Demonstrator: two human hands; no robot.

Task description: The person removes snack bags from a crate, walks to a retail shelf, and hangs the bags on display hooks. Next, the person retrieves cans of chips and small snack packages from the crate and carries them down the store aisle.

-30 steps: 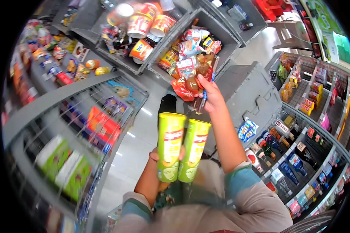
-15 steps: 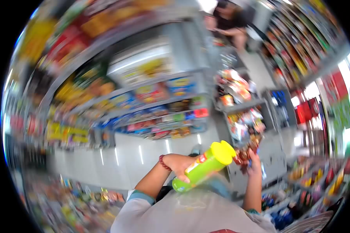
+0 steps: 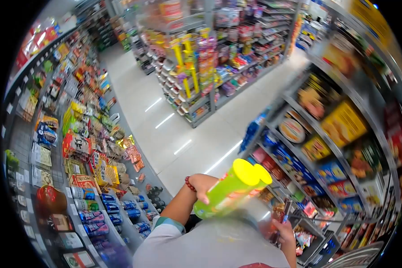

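My left hand (image 3: 203,185), with a red bead bracelet at the wrist, is wrapped round green canisters with yellow lids. The nearer canister (image 3: 225,190) tilts up to the right, and a second one (image 3: 260,178) shows just behind it. Lower right, my right hand (image 3: 283,231) is closed on reddish-brown packets (image 3: 272,223), partly blurred. Both hands are in front of my grey shirt, with the canisters between them.
Shelves of snack bags and cans (image 3: 89,187) curve along the left. A shelf island (image 3: 192,80) stands ahead beyond the tiled floor (image 3: 165,134). Shelves with boxed goods (image 3: 335,125) rise on the right. A grey crate (image 3: 308,228) is at lower right.
The view has swung left from the grey crates to the aisle and shelves. Both hands still hold their items; the canisters, upright a second ago, now tilt to the right.
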